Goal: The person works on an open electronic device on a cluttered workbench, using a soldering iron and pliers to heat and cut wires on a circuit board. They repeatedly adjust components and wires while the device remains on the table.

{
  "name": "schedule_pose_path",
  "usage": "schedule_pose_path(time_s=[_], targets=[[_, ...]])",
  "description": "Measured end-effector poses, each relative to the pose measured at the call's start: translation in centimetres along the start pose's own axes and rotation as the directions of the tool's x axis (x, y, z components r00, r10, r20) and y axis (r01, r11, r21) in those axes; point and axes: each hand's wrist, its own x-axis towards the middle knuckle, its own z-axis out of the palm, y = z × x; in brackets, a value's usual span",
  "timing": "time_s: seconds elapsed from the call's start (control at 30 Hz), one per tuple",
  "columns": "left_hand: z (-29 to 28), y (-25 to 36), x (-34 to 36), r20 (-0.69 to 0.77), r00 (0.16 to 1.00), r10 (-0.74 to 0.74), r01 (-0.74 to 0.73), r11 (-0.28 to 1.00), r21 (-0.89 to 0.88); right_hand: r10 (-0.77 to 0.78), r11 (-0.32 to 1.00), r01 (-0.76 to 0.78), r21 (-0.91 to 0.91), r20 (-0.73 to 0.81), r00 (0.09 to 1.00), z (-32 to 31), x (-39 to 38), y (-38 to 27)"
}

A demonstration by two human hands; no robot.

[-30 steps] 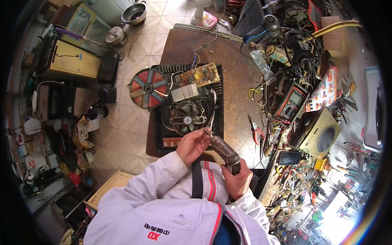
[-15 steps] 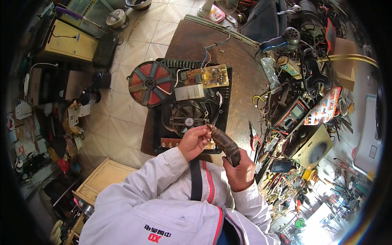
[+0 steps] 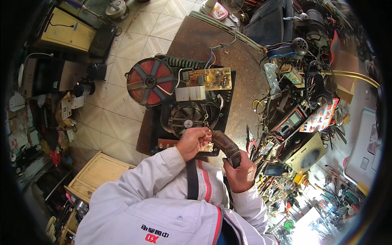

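My right hand (image 3: 242, 174) is wrapped round the grip of a worn brown, bent-bodied cordless screwdriver (image 3: 226, 146). The fingers of my left hand (image 3: 193, 143) are pinched together at the tool's front end; whatever small piece they hold is hidden. Both hands are over the near edge of an opened induction cooker's black housing (image 3: 227, 102). Inside it sit a black fan (image 3: 187, 111), a finned heat sink (image 3: 190, 93) and a yellowish circuit board (image 3: 218, 79). A round red-and-grey coil (image 3: 150, 82) lies over the far left corner. A narrow reddish board (image 3: 165, 144) lies along the near edge.
The cooker rests on a brown worktable (image 3: 250, 77). To the right are red-handled pliers (image 3: 250, 145), a multimeter (image 3: 290, 122), a phone (image 3: 275, 169), a blue hair dryer (image 3: 281, 52) and heaped tools and wires. A wooden cabinet (image 3: 98, 173) stands at the lower left.
My view has shifted slightly, so the surroundings sit a little differently. Both hands keep nearly the same place on the screwdriver, whose thin front tip no longer shows clearly.
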Motion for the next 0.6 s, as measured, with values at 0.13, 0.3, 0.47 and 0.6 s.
schedule_pose_path(time_s=[0.13, 0.3, 0.47, 0.6], targets=[[-0.92, -0.38, 0.62, 0.043, 0.999, -0.007, 0.007, 1.000, 0.005, -0.039, 0.999, 0.039, 0.013, 0.009, 0.999, -0.27, 0.23, -0.22], [-0.66, -0.44, 0.26, 0.015, 1.000, -0.002, 0.002, 1.000, -0.016, -0.073, 0.997, 0.073, 0.017, 0.019, 0.997, -0.56, 0.58, -0.23], [-0.67, -0.59, 0.16, 0.002, 1.000, 0.002, -0.002, 0.999, -0.053, -0.039, 0.999, 0.038, 0.027, 0.052, 0.998, -0.81, 0.66, -0.07], [-0.96, -0.73, 0.10, 0.010, 1.000, -0.003, 0.004, 0.998, -0.066, -0.048, 0.998, 0.046, 0.033, 0.045, 0.998, -0.85, 0.62, 0.23]])
